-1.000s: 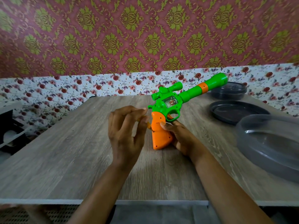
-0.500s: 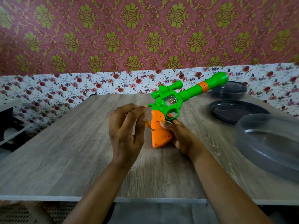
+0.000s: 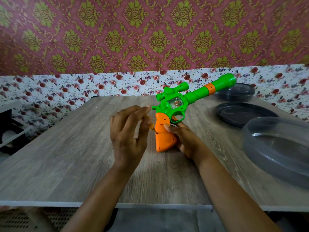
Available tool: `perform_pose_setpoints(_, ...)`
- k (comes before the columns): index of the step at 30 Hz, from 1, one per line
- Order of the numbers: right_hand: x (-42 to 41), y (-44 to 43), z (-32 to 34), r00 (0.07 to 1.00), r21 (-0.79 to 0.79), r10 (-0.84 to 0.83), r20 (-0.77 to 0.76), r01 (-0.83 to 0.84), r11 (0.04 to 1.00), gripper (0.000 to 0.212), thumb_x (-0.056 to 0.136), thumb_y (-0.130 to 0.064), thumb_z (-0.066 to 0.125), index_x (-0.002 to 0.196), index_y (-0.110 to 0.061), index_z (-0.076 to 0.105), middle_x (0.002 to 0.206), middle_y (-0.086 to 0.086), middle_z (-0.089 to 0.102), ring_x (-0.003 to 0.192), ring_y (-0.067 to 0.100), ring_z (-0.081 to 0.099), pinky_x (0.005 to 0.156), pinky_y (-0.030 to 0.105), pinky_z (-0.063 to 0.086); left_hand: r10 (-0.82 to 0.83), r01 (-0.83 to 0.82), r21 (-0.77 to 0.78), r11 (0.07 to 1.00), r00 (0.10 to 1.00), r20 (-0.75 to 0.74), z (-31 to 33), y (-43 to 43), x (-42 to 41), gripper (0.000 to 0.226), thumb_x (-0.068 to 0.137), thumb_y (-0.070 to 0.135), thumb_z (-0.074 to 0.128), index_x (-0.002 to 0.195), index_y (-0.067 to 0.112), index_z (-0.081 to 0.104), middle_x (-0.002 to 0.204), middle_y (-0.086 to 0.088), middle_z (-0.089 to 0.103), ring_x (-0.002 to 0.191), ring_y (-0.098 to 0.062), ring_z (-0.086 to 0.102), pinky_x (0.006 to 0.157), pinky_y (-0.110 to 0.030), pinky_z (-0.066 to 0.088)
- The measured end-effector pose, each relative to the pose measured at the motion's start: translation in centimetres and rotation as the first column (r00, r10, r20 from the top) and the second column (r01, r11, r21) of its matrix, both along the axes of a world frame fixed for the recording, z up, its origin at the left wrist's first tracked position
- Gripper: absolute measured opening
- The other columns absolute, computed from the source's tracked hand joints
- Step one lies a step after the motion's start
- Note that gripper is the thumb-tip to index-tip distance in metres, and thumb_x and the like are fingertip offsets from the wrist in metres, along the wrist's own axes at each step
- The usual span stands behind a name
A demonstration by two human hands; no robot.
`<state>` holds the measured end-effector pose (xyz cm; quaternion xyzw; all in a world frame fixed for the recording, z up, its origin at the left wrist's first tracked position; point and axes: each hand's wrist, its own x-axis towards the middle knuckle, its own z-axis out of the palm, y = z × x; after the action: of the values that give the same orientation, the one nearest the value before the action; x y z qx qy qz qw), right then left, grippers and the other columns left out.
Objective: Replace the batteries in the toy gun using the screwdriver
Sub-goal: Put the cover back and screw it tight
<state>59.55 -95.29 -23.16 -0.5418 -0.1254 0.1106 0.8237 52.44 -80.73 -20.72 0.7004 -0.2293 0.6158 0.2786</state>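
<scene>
A toy gun with a green body and barrel and an orange grip stands butt-down on the wooden table, barrel pointing up to the right. My right hand grips the orange handle from the right side. My left hand is just left of the handle, its fingers closed around a small screwdriver with a translucent orange handle. The screwdriver's tip touches the left side of the orange grip. Most of the screwdriver is hidden behind my fingers.
A dark round lid lies at the right of the table, a dark round container behind it. A large clear grey bowl sits at the right edge. Black and white shelving stands off the table's left side.
My left hand has shifted slightly, and the screwdriver now points down against the grip. The gun has stayed upright in my right hand.
</scene>
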Motion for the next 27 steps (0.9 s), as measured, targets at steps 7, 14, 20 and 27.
perform_pose_setpoints(7, -0.05, -0.13, 0.00, 1.000, -0.013, -0.007, -0.020, 0.007, 1.000, 0.033, 0.092, -0.006, 0.049, 0.122, -0.017, 0.049, 0.110, 0.005, 0.063, 0.090, 0.014, 0.062, 0.070, 0.031, 0.056, 0.005, -0.005, 0.033, 0.999, 1.000, -0.018, -0.06, -0.63, 0.07, 0.033, 0.091, 0.001, 0.046, 0.124, 0.003, 0.051, 0.119, 0.000, 0.057, 0.093, -0.009, 0.057, 0.078, -0.023, 0.038)
perform_pose_setpoints(14, -0.10, -0.13, -0.07, 1.000, -0.011, -0.002, -0.029, 0.002, 1.000, 0.042, 0.091, -0.005, 0.049, 0.133, -0.010, 0.045, 0.121, 0.012, 0.058, 0.092, 0.017, 0.062, 0.070, 0.031, 0.056, -0.048, 0.048, -0.007, 0.999, 0.999, -0.012, -0.12, 0.06, -0.03, 0.020, 0.094, 0.021, 0.055, 0.114, 0.018, 0.057, 0.105, -0.001, 0.049, 0.088, -0.028, 0.059, 0.070, -0.043, 0.049)
perform_pose_setpoints(20, 0.04, -0.19, -0.09, 1.000, -0.021, 0.002, -0.029, -0.003, 1.000, 0.040, 0.092, -0.006, 0.049, 0.131, -0.013, 0.046, 0.117, 0.009, 0.059, 0.090, 0.014, 0.062, 0.069, 0.029, 0.056, 0.000, -0.002, -0.039, 0.999, 0.999, -0.041, 0.00, -0.48, -0.01, 0.027, 0.093, 0.011, 0.048, 0.120, 0.015, 0.048, 0.111, 0.005, 0.061, 0.095, -0.009, 0.056, 0.077, -0.031, 0.044)
perform_pose_setpoints(27, 0.03, -0.16, -0.21, 1.000, -0.015, -0.003, -0.031, 0.003, 1.000, 0.040, 0.091, -0.006, 0.049, 0.130, -0.013, 0.046, 0.120, 0.010, 0.058, 0.093, 0.016, 0.061, 0.071, 0.029, 0.056, -0.020, 0.021, 0.018, 1.000, 0.997, -0.078, 0.00, -0.50, 0.06, 0.031, 0.098, 0.018, 0.039, 0.128, 0.012, 0.046, 0.126, -0.001, 0.056, 0.109, -0.006, 0.055, 0.082, -0.022, 0.039)
